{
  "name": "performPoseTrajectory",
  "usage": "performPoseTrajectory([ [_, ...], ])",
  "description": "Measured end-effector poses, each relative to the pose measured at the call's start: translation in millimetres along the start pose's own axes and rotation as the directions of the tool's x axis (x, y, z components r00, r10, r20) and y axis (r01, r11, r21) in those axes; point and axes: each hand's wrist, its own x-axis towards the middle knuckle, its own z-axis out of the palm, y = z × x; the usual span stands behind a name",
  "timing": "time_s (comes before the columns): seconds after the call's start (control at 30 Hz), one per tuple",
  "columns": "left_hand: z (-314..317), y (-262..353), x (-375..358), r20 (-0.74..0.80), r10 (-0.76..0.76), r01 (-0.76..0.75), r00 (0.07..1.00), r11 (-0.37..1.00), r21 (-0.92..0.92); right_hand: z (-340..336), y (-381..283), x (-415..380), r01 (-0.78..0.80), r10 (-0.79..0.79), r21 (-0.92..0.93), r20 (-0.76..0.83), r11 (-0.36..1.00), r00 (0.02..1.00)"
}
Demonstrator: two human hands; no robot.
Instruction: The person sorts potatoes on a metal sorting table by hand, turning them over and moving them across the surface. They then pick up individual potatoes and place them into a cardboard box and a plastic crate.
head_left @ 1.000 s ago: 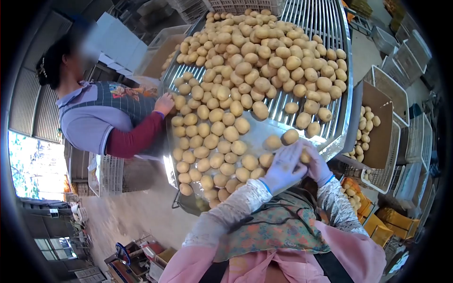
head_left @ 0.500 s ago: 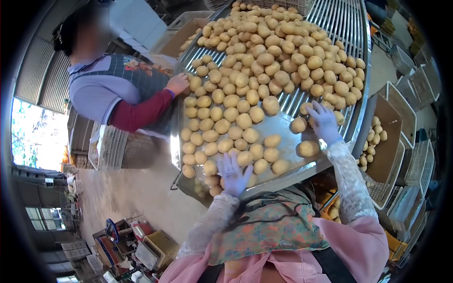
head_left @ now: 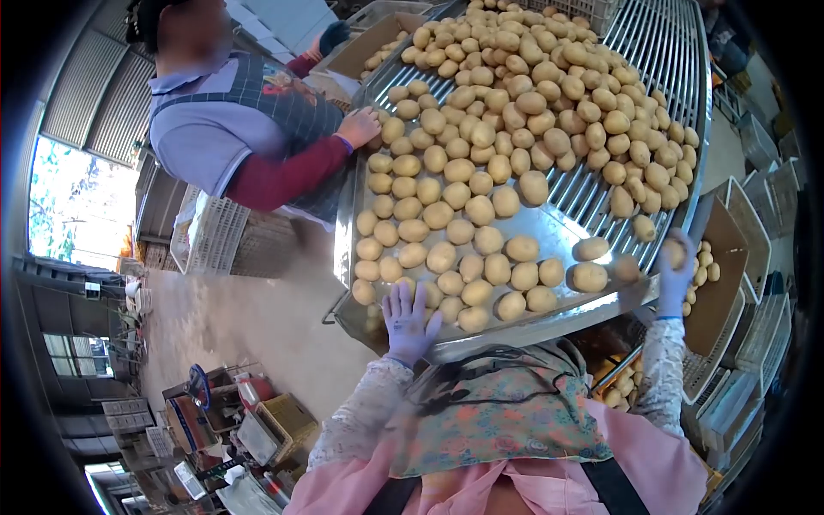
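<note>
My left hand (head_left: 409, 326), in a pale purple glove, rests with its fingers spread at the near left edge of the metal sorting table (head_left: 549, 322). Its fingertips are against the nearest potatoes (head_left: 451, 283), which lie in a loose layer. Beyond the table's right edge, beside a cardboard-lined crate, my right hand (head_left: 675, 287) is closed around a potato (head_left: 674, 252). A blurred potato (head_left: 627, 268) lies near the table's right rim, to the left of that hand. Two sharper potatoes sit a little farther left.
A large heap of potatoes (head_left: 549, 86) covers the far slatted rollers (head_left: 652, 43). At the left side a co-worker's hand (head_left: 359, 127) touches potatoes. The lined crate (head_left: 725, 249) at right holds potatoes, with stacked plastic crates (head_left: 764, 335) beyond. More potatoes (head_left: 620, 390) lie below the near edge.
My right hand has moved from the table out past its right edge, with a potato in it. My left hand has shifted slightly left. The co-worker's second hand now shows at the back.
</note>
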Motion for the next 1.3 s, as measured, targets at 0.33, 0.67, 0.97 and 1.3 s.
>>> performPoseTrajectory([
  [0.33, 30.7, 103.2, 65.6, 0.051, 0.311, -0.303, 0.949, 0.944, -0.130, 21.0, -43.1, -53.6, 0.377, -0.019, -0.556, 0.543, 0.741, 0.840],
  [0.67, 10.1, 66.2, 84.5, 0.092, 0.407, -0.370, 0.909, 0.888, -0.273, 135.3, -100.6, -109.7, 0.565, -0.193, -0.290, 0.740, 0.772, 0.645],
  [0.97, 26.5, 124.7, 165.8, 0.469, 0.239, -0.211, 0.850, 0.971, -0.112, 99.6, -74.2, -128.7, 0.395, -0.265, -0.088, 0.607, 0.915, 0.750],
  [1.3, -0.5, 192.4, 87.1, -0.010, 0.616, -0.520, 0.788, 0.657, -0.546, 45.6, -59.5, -110.4, -0.750, 0.468, 0.566, 0.589, 0.343, 0.659],
])
